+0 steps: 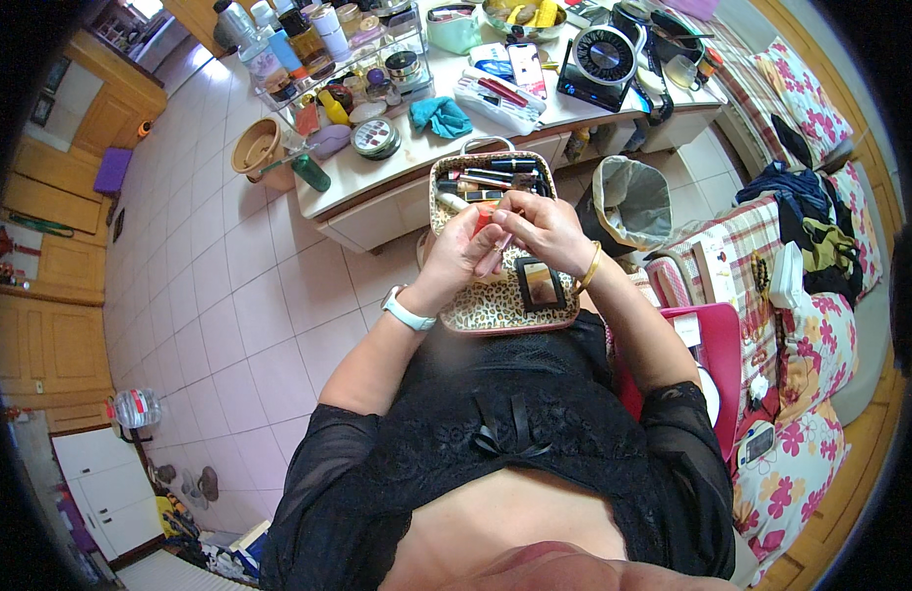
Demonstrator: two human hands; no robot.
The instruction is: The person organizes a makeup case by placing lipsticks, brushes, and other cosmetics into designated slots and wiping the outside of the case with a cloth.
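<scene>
My left hand (460, 247) and my right hand (541, 225) meet above an open leopard-print cosmetics case (471, 309). Between the fingers of my left hand is a small red item (482, 219), perhaps a lipstick or gloss. A slim pinkish tube (493, 258) shows between both hands; which hand bears it is hard to tell. Behind the hands, the case's far compartment holds black tubes (511, 165) and other makeup. A black-framed compact mirror (541, 284) lies in the near half, by my right wrist.
Beyond the case, a white table (397, 166) carries a clear cosmetics rack (419, 81), a teal cloth (440, 117), a phone (528, 70) and a small fan (605, 55). A lined waste bin (633, 199) stands right of the case. A pink tray (722, 347) lies on the sofa.
</scene>
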